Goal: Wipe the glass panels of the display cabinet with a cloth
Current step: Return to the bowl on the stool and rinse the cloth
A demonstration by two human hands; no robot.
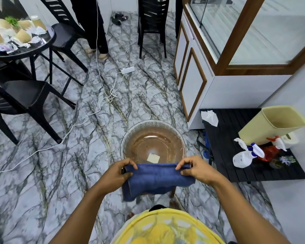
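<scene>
A folded blue cloth (157, 178) is stretched between both hands, low in the middle of the view. My left hand (117, 173) grips its left end and my right hand (195, 169) pinches its right end. The cloth hangs over the near rim of a clear glass bowl (152, 136) of water standing on a small stool. The display cabinet (236, 55) stands at the upper right, with wood-framed glass panels (264, 32) above white lower doors.
Spray bottles (245, 155) and a beige bin (275, 125) sit on a black slatted mat (236, 166) at the right. Black chairs (25, 97) and a round table (25, 48) stand left. White cables and a power strip (128, 69) cross the marble floor. A person stands at the back.
</scene>
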